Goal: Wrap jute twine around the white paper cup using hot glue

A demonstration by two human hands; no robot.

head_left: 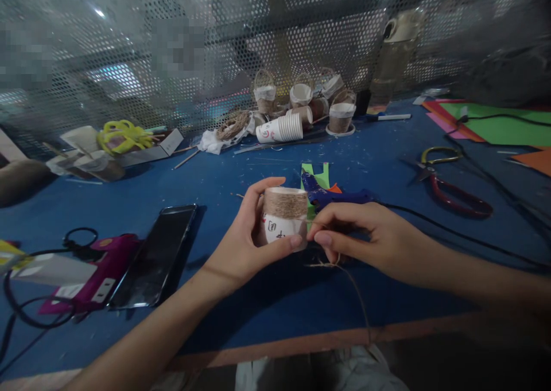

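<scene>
A white paper cup [282, 227] with printed marks is held in my left hand [247, 233], thumb across its front and fingers around the far side. Brown twine is wound in a band [286, 202] round one end of the cup; the rest is bare. My right hand [357, 230], at the cup's right side, pinches the loose twine [314, 223] between thumb and fingers. From there the twine [359, 290] hangs down over the table's front edge. Just behind my right hand lies a blue glue gun [329, 196] on a green paper piece [322, 174].
Red-and-yellow-handled scissors [458, 196] lie right; a black cord crosses there. A phone [157, 256] and magenta power strip [103, 270] are left. Stacked paper cups [279, 128] and small twine-wrapped baskets [342, 118] stand at the back before a perforated metal panel [215, 41]. Coloured paper [495, 124] lies far right.
</scene>
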